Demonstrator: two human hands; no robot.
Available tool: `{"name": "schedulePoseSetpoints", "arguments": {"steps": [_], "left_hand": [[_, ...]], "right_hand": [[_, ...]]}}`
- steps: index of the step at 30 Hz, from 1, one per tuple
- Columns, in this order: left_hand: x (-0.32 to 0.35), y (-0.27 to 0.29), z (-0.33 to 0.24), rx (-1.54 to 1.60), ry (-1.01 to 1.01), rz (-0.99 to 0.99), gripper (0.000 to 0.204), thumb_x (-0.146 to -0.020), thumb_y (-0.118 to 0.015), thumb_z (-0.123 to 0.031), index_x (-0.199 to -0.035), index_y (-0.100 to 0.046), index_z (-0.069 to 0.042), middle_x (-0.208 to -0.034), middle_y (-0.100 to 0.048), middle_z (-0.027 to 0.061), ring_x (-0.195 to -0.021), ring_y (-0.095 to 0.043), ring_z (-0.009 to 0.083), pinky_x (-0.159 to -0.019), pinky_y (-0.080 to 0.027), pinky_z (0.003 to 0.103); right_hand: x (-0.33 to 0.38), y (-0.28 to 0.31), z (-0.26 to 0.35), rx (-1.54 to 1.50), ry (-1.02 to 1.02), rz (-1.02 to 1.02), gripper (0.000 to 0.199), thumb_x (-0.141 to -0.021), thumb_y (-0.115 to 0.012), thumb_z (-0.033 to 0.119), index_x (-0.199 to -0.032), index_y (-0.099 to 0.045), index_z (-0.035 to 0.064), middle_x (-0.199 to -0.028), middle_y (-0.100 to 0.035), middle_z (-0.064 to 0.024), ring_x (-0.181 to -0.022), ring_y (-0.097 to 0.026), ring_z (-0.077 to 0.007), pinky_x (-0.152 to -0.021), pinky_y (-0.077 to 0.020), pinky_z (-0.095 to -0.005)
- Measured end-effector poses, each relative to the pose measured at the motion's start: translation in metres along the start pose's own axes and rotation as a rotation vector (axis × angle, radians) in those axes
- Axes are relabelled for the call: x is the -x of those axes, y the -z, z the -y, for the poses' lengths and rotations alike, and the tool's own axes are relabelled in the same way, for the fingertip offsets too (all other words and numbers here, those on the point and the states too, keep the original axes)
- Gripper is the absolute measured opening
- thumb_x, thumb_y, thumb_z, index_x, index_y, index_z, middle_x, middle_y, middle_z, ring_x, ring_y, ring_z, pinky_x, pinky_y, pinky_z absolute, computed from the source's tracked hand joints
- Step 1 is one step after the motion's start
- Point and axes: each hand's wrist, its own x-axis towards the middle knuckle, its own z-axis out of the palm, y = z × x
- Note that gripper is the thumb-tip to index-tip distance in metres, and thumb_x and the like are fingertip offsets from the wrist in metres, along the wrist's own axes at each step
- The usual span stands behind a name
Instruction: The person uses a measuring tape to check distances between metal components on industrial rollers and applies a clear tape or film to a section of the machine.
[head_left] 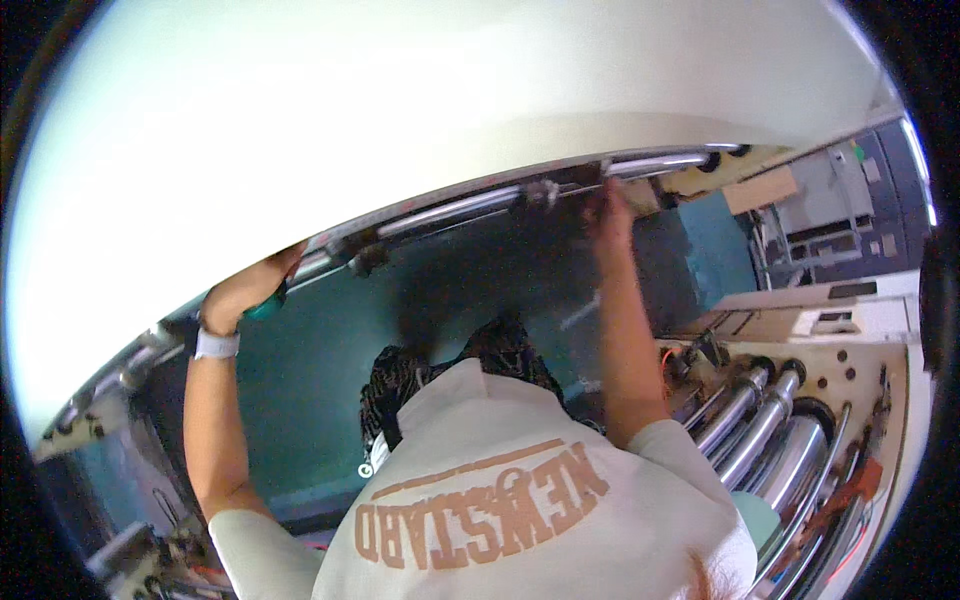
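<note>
A broad, pale white sheet or panel (pixel 400 120) fills the upper part of the view. Along its lower edge runs a shiny metal bar (pixel 460 212) with dark fittings on it. My left hand (pixel 252 290) bends at this edge, its fingertips partly hidden there, and a small green object (pixel 268 306) shows under the palm; what it is I cannot make out. Farther right, my right hand (pixel 610 218) reaches up to the bar beside a dark fitting, its fingers blurred and partly in shadow. A pale band (pixel 217 345) circles my left wrist.
Several metal rollers (pixel 745 420) sit in a machine frame close on my right, with cables beside them. Below me lies a green floor (pixel 310 400). More machinery (pixel 180 560) stands at the lower left; a metal rack (pixel 825 240) is at the far right.
</note>
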Motion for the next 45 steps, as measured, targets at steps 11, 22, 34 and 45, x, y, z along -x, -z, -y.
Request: {"name": "schedulePoseSetpoints", "arguments": {"steps": [11, 22, 34, 45], "left_hand": [[0.001, 0.009, -0.024, -0.092, 0.055, -0.007, 0.018, -0.09, -0.052, -0.021, -0.102, -0.059, -0.009, -0.07, -0.054, 0.0039, -0.062, -0.049, 0.0118, -0.061, -0.042, 0.027], [-0.003, 0.002, -0.005, -0.097, -0.051, -0.034, 0.02, -0.091, -0.049, -0.02, -0.104, -0.057, -0.007, -0.068, -0.053, 0.0036, -0.061, -0.05, 0.0112, -0.06, -0.042, 0.027], [-0.003, 0.0, -0.018, -0.226, -0.146, -0.167, 0.028, -0.09, -0.051, -0.03, -0.103, -0.061, -0.007, -0.079, -0.062, 0.0128, -0.067, -0.056, 0.0229, -0.068, -0.046, 0.037], [-0.006, 0.002, -0.023, -0.14, -0.256, -0.232, 0.035, -0.091, -0.048, -0.027, -0.066, -0.055, -0.004, -0.051, -0.048, 0.0036, -0.048, -0.045, 0.0146, -0.05, -0.039, 0.031]], "right_hand": [[0.001, -0.041, -0.007, -0.271, -0.108, -0.211, 0.035, -0.082, -0.061, 0.042, -0.082, -0.052, 0.0086, -0.063, -0.045, 0.0003, -0.051, -0.04, -0.0125, -0.041, -0.0263, -0.0261], [0.002, -0.008, 0.006, -0.103, 0.001, -0.2, 0.02, -0.084, -0.062, 0.023, -0.077, -0.048, 0.0101, -0.062, -0.045, 0.0009, -0.05, -0.04, -0.0095, -0.04, -0.0274, -0.023], [-0.037, 0.005, 0.022, 0.228, 0.303, -0.081, 0.034, -0.083, -0.06, 0.012, -0.114, -0.05, 0.005, -0.104, -0.057, -0.0065, -0.087, -0.053, -0.0163, -0.069, -0.0438, -0.0279], [-0.029, -0.004, 0.04, 0.081, 0.194, 0.013, 0.02, -0.081, -0.066, 0.015, -0.098, -0.055, 0.0127, -0.081, -0.058, -0.0012, -0.066, -0.052, -0.0133, -0.05, -0.0392, -0.027]]}}
